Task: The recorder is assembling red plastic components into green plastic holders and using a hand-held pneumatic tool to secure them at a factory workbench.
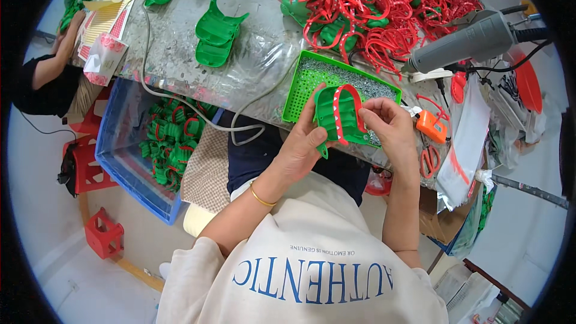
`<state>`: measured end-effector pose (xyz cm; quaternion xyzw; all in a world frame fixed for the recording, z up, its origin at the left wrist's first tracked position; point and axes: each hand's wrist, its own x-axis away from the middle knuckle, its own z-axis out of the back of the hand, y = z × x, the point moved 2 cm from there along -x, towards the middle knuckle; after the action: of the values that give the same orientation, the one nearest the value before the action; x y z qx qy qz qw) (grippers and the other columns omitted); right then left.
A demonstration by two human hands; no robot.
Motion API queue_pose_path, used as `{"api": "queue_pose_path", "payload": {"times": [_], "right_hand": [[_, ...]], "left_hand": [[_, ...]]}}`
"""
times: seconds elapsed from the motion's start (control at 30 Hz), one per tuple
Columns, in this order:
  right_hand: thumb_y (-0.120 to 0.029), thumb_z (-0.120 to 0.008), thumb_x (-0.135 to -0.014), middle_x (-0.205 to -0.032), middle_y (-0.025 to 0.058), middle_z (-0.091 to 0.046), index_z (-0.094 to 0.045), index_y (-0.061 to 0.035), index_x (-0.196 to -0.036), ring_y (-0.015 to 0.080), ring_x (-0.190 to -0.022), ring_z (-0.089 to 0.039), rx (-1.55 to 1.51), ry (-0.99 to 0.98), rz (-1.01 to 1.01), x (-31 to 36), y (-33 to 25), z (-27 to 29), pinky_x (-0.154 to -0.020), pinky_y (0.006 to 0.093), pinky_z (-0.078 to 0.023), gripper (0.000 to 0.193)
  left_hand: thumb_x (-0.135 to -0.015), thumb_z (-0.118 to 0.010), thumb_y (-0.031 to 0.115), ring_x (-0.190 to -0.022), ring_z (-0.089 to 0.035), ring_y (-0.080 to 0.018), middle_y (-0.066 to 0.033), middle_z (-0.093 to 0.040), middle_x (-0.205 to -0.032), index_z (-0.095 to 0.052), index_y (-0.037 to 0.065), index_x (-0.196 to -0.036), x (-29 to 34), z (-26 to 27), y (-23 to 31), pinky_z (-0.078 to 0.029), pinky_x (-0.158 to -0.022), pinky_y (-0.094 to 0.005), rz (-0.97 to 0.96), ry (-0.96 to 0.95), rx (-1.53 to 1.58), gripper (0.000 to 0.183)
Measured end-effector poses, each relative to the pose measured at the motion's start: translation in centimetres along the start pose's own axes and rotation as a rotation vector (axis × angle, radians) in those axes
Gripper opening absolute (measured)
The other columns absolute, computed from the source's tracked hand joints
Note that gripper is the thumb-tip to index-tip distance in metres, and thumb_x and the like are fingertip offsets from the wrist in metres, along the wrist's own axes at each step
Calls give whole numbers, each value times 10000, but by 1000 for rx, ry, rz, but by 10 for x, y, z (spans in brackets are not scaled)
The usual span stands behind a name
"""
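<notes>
My left hand (295,149) grips a curved green plastic jaw-shaped shell (327,103) from its left side, the thumb in front. A red strip with white teeth (348,89) arches along the shell's edge. At the strip's right end, the fingers of my right hand (393,129) pinch it against the shell; the exact contact is partly hidden. Both hands are over the near edge of a bright green tray (292,90) that contains many small metal screws (377,88). Beyond the tray, another pair of joined green shells (217,33) lies on the table.
A heap of red toothed strips (384,6) covers the far right. The grey powered tool (465,42) points in from the right, above an orange tool (432,126) and red-handled scissors (429,162). A blue crate (108,144) holds green-red pieces. Another person's arm (54,66) is far left.
</notes>
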<state>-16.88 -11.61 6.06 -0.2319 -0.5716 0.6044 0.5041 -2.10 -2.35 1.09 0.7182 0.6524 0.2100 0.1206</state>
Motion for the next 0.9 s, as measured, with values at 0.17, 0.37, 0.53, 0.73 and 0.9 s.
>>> {"api": "queue_pose_path", "payload": {"times": [0.17,0.37,0.53,0.73,0.9], "right_hand": [[-77,-641,-858,-813,-7,-614,-616,8,-928,40,-715,-547,-9,-4,-12,-1,6,1,-641,187,-428,113],[-80,-643,-857,-811,-6,-620,-622,6,-923,42,-715,-554,-2,10,-4,1,10,1,-646,186,-435,110],[-72,-645,-854,-801,-6,-622,-621,11,-914,42,-698,-555,24,28,-8,3,9,-2,-644,189,-442,106],[-59,-648,-850,-772,-15,-606,-618,3,-901,31,-667,-536,179,144,48,8,9,-12,-615,178,-437,85],[-62,-647,-849,-757,-21,-595,-618,-3,-900,23,-644,-515,228,173,50,8,12,-11,-587,173,-429,83]], "left_hand": [[-726,-788,368,-1232,-443,-177,-34,-393,-1396,-142,207,-1492,0,3,-3,-401,-996,-347,-3,37,-32,1015],[-720,-794,361,-1258,-422,-191,-60,-385,-1402,-138,178,-1492,-1,-1,-4,-380,-1027,-355,-38,5,-36,1030],[-711,-802,348,-1263,-411,-197,-84,-371,-1408,-144,168,-1490,-1,1,-3,-380,-1029,-355,-49,-19,-78,1035],[-723,-806,249,-1193,-442,-190,-85,-404,-1357,-186,175,-1479,1,3,-5,-443,-936,-320,-34,2,-102,981],[-747,-780,162,-1149,-463,-173,-82,-426,-1324,-201,178,-1475,0,-1,-5,-467,-869,-287,-30,4,-154,931]]}}
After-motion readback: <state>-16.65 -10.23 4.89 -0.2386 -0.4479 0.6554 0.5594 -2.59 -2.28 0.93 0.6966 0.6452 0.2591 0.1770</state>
